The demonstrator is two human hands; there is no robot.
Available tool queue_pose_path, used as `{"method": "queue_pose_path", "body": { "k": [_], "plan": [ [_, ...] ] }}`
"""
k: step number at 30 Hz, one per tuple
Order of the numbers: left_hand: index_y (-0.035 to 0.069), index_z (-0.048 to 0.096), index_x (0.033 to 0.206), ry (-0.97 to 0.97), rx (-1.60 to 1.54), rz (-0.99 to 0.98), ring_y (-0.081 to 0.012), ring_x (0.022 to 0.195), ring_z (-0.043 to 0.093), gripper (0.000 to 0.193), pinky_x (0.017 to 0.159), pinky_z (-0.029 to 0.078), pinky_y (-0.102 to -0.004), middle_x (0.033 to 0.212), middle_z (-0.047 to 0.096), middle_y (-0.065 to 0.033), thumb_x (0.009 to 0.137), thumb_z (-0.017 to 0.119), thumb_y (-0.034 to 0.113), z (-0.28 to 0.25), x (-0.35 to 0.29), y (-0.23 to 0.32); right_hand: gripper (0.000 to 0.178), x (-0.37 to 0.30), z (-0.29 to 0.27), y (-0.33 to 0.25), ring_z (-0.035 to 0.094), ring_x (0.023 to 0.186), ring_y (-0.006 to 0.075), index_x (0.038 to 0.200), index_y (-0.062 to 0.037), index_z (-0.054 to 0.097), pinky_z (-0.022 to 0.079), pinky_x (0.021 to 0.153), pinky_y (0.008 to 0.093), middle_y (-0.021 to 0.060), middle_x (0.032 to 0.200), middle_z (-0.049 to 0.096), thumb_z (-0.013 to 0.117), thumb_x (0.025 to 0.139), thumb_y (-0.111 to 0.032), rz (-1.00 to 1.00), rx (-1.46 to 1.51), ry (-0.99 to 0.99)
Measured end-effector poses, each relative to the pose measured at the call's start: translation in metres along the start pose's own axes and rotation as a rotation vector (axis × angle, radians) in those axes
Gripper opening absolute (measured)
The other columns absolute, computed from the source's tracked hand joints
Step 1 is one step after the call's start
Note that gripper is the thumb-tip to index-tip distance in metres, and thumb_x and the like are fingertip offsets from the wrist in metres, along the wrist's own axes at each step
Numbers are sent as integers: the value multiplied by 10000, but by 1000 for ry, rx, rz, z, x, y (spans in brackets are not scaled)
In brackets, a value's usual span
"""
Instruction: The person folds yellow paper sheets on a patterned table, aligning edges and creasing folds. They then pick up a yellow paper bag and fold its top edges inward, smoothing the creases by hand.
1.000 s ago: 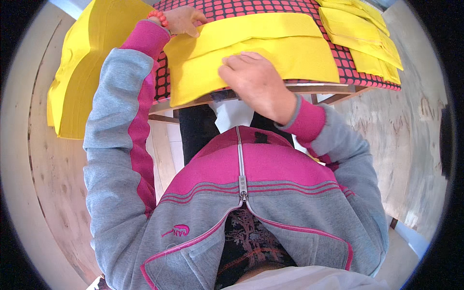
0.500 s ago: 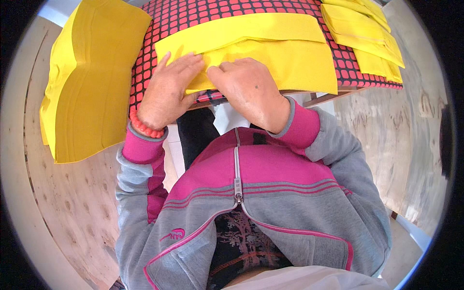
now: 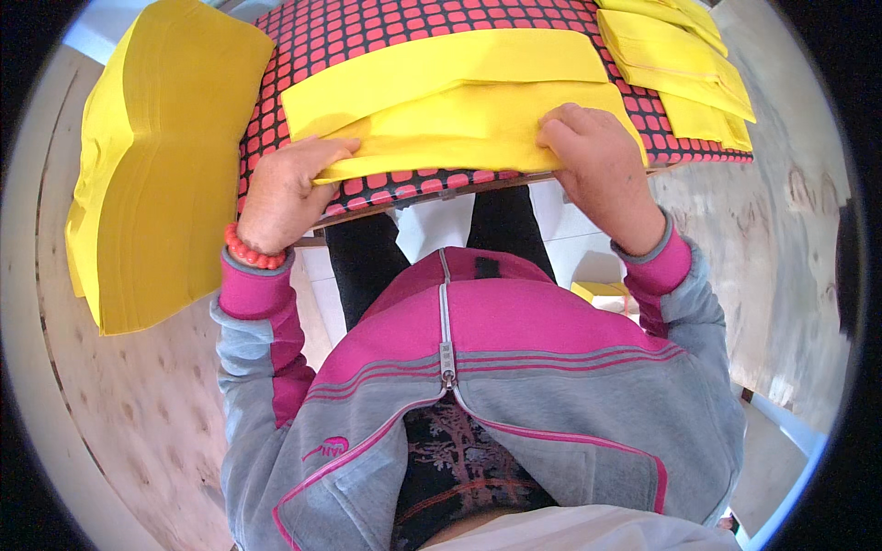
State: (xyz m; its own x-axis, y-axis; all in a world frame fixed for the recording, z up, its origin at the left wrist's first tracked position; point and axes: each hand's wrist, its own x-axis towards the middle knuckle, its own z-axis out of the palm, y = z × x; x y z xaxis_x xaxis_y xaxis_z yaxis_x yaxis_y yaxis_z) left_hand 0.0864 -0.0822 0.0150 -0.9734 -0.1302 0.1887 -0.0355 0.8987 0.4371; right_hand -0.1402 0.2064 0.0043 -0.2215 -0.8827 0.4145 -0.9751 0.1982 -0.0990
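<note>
A yellow cloth point(image 3: 441, 124) lies in front of me with its far part folded over in a wide band. Its near edge is being lifted and turned up. At the left end of that edge, my left hand point(image 3: 285, 188), with a red bead bracelet at the wrist, pinches the fabric between thumb and fingers. Toward the right end, my right hand point(image 3: 597, 161) is closed on the same near edge, its thumb on the near side and its knuckles on top. Both hands touch the cloth.
Beneath the cloth is a padded surface point(image 3: 349, 46) with a red-and-black grid pattern. A tall stack of yellow cloths point(image 3: 175, 165) stands at the left. Folded yellow cloths point(image 3: 680, 69) lie at the far right. Below, a yellow item point(image 3: 599, 289) shows on the floor near my right forearm.
My right hand has moved right along the near edge, away from my left hand. My left hand has shifted slightly left and down, and the near edge is now gripped at both ends.
</note>
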Motion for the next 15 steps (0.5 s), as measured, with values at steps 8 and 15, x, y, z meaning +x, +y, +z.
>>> {"method": "queue_pose_path", "body": {
  "k": [8,15],
  "plan": [
    [0,671,1010,-123,-221,-181,-157,660,518,105,651,468,-291,751,579,-83,938,690,74,-20,15,-7,266,1,-15,64,664,915,328,1098,-11,635,530,785,367,140,980,662,684,838,24,22,359,-217],
    [5,675,997,-47,-369,-308,-73,683,496,95,644,446,-258,761,565,21,960,686,92,-14,7,-20,275,17,-15,98,654,1025,380,1041,-8,626,524,903,417,170,1083,690,757,811,-80,-145,399,-64]
  ]
}}
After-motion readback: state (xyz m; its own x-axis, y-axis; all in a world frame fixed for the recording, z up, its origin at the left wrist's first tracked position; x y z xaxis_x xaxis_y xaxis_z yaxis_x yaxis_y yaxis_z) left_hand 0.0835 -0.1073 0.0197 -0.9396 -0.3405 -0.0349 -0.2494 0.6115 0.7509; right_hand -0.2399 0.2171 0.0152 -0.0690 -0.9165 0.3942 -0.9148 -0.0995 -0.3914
